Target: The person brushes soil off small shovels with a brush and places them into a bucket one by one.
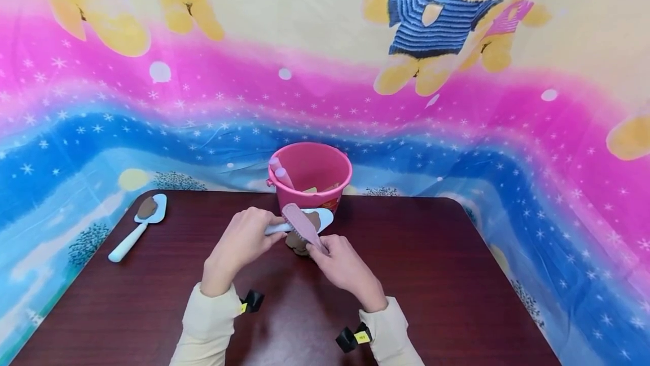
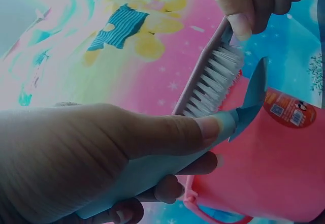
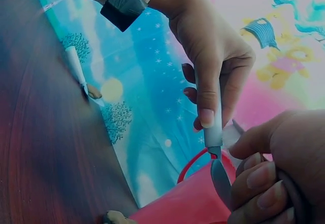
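My left hand [image 1: 244,239] grips the handle of a toy shovel [image 1: 326,217], thumb along the top, above the table before the bucket. A brown clay-like patch [image 1: 315,219] lies on its pale blue blade. In my right hand [image 1: 347,264] is the handle of a mauve brush [image 1: 301,224], held across over the shovel. Its white bristles [image 2: 216,79] face the shovel in the left wrist view. Below the tools sits a brown lump [image 1: 295,243] on the table, partly hidden by them.
A pink bucket [image 2: 244,168] stands at the table's back edge, with pink-purple handles [image 1: 284,177] leaning inside it. Far left on the dark wooden table [image 1: 437,276] lies another shovel [image 1: 129,243] bearing a brown lump [image 1: 148,207]. A patterned cloth [image 1: 325,89] hangs behind.
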`<state>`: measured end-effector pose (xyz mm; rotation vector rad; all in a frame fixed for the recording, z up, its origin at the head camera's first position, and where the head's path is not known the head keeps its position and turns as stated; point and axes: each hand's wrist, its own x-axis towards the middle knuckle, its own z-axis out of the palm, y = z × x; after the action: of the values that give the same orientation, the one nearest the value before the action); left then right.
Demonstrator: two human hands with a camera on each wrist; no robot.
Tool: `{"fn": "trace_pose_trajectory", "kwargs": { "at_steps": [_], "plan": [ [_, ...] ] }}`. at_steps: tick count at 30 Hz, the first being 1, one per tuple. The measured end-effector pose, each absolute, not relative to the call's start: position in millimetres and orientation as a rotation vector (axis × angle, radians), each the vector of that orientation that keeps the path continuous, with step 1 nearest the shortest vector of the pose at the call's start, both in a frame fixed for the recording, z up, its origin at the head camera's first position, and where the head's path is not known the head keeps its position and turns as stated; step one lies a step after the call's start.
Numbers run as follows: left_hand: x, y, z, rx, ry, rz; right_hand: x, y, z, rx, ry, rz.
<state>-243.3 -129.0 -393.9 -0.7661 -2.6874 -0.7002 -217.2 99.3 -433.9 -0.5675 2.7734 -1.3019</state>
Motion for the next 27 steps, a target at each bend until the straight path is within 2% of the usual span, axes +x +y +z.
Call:
{"fn": "trace_pose_trajectory", "kwargs": {
  "at_steps": [27],
  "plan": [
    [-238.5,-156.4,-389.5,-0.717,-2.723,-0.687,-225.4,111.9,-440.2,-0.405,2.846,-1.177]
  ]
}}
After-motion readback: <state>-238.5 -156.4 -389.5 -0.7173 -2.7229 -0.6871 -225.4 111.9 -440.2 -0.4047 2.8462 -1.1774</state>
